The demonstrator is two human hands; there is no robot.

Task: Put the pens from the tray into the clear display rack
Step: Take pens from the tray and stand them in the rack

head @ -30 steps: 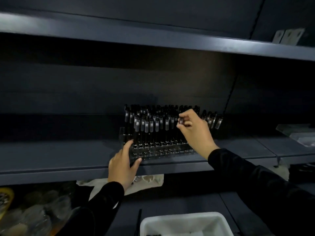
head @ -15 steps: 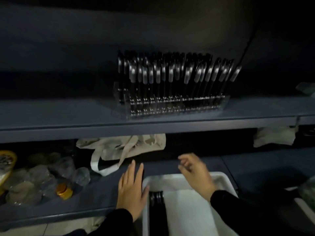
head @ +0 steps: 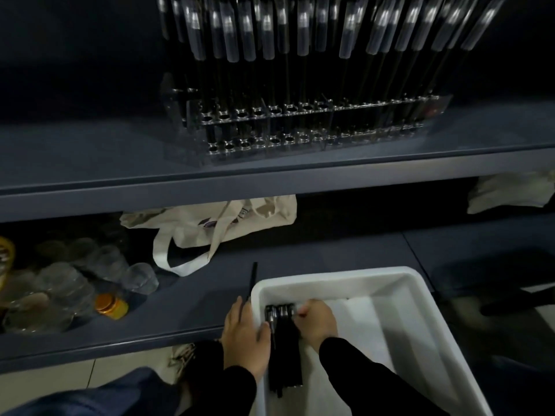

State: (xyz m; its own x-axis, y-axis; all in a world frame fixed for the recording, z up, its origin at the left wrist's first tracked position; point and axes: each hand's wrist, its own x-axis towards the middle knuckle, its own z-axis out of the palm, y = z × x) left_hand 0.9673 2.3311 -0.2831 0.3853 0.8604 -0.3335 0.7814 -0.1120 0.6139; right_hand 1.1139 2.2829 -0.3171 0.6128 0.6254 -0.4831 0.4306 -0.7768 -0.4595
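I am looking down at a small bundle of black pens (head: pixel 283 340) lying along the left inside wall of a white rectangular plastic tray (head: pixel 399 283) in the lower middle of the frame. My right hand (head: pixel 315 324) is reaching into the tray, its fingers curling onto the right side of the bundle near the pens' silver ends. My left hand (head: pixel 244 334) is resting over the tray's left rim, fingers fairly straight, thumb touching the bundle. A single thin black pen (head: pixel 251 283) is lying on the dark grey lower shelf (head: pixel 186 295) just left of the tray. Above, in the upper middle, the clear acrylic display rack (head: pixel 300 127) is standing on the grey upper shelf (head: pixel 90 169), holding rows of upright black pens with clear caps (head: pixel 303 34). A cream cloth tote bag (head: pixel 210 226) is lying under that shelf, and clear glass jars (head: pixel 60 283) are clustering at lower left.
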